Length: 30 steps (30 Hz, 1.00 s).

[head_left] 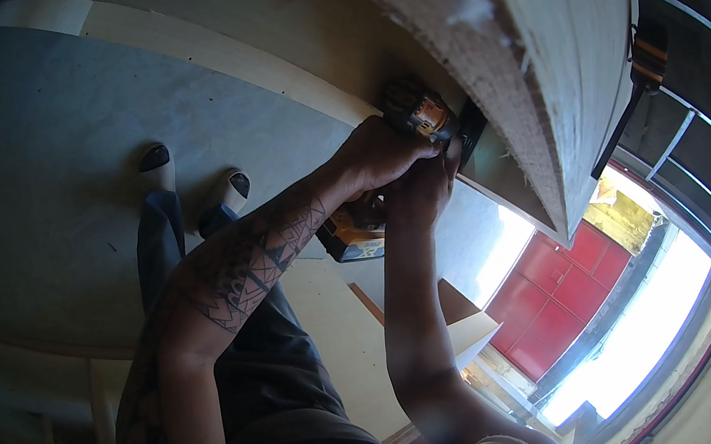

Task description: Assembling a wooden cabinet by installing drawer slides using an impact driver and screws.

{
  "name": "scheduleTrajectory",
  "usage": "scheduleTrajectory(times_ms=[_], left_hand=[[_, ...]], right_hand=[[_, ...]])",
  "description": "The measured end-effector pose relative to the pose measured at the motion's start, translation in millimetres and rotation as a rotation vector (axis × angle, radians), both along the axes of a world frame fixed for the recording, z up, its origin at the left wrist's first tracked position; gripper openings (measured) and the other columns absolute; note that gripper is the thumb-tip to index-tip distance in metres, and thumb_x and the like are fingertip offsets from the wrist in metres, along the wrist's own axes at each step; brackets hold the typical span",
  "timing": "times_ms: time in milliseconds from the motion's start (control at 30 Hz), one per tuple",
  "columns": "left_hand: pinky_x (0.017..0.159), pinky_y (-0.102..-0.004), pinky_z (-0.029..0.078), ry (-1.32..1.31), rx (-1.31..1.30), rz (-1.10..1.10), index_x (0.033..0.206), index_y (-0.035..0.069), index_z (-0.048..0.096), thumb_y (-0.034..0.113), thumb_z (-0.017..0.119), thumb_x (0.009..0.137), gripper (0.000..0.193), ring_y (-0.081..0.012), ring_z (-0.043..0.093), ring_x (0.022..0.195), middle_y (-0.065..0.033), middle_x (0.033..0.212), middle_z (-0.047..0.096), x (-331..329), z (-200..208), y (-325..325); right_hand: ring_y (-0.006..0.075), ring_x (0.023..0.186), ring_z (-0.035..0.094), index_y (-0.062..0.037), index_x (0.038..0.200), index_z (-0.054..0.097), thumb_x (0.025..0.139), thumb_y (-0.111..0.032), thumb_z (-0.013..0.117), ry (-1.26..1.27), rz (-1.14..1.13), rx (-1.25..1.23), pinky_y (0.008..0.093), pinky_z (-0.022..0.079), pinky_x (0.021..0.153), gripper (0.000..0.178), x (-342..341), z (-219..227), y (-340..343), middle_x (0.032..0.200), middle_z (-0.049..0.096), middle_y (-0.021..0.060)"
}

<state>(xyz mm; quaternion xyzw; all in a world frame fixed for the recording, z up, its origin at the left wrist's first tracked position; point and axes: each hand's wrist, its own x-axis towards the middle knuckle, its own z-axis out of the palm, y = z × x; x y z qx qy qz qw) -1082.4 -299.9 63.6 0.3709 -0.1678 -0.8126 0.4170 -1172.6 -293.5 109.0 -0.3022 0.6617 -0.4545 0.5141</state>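
Note:
A yellow-and-black cordless drill (420, 115) is held up against the underside of a wooden piece, its battery base (354, 242) showing between my forearms. My left hand (380, 153), on the tattooed arm, is closed round the drill just behind its head. My right hand (425, 187) is raised close beside it, fingers bent together near the front of the drill. Whatever lies in those fingers is hidden. A dark part (471, 128) sits between the drill and the wood. Above and right of both hands looms a thick, pale wooden board (553, 40) with a rough-cut edge.
A long wooden strip (204, 48) runs along the grey floor (43, 130). Two shoes (158, 163) stand on that floor at left. A dark-handled brush-like tool (648, 63) hangs at the board's right side. Wooden frames (58, 436) stand lower left, and red panels (555, 285) lie beyond a bright opening.

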Motion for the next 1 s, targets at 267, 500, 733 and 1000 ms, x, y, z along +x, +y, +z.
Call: scheduleTrajectory(times_ms=[267,500,733,1000], left_hand=[[0.092,-0.0338,0.056,-0.021,-0.006,0.015,0.124,-0.003,0.068,0.032,0.077,0.088,0.051,-0.0227,0.073,0.099,-0.0188,0.111,0.074,-4,-2,-3],[0.092,-0.0341,0.056,-0.056,0.001,-0.018,0.124,-0.001,0.069,0.032,0.077,0.087,0.050,-0.0234,0.073,0.100,-0.0186,0.111,0.074,-17,-11,-13],[0.093,-0.0344,0.055,-0.029,0.007,-0.011,0.125,-0.001,0.068,0.032,0.077,0.087,0.051,-0.0237,0.072,0.103,-0.0178,0.112,0.074,-8,-3,-10],[0.094,-0.0346,0.055,-0.031,0.009,-0.001,0.125,0.000,0.069,0.032,0.078,0.087,0.051,-0.0238,0.072,0.104,-0.0182,0.114,0.074,-11,-5,-14]], right_hand=[[0.0248,0.114,0.064,-0.0077,0.142,0.050,0.108,-0.016,0.048,-0.568,0.420,-0.259,0.0406,0.056,0.098,0.036,-46,-30,-2,0.129,0.061,0.0146],[0.0242,0.114,0.064,-0.0101,0.144,0.049,0.108,-0.017,0.049,-0.337,0.273,-0.193,0.0395,0.056,0.097,0.036,-46,-25,0,0.130,0.061,0.0146],[0.0240,0.112,0.065,-0.0104,0.144,0.048,0.108,-0.017,0.050,-0.453,0.298,-0.223,0.0397,0.057,0.096,0.036,-50,-30,-3,0.129,0.061,0.0142],[0.0238,0.112,0.065,-0.0093,0.142,0.049,0.108,-0.019,0.051,0.105,0.063,-0.101,0.0398,0.056,0.096,0.035,-56,-45,-23,0.128,0.062,0.0135]])
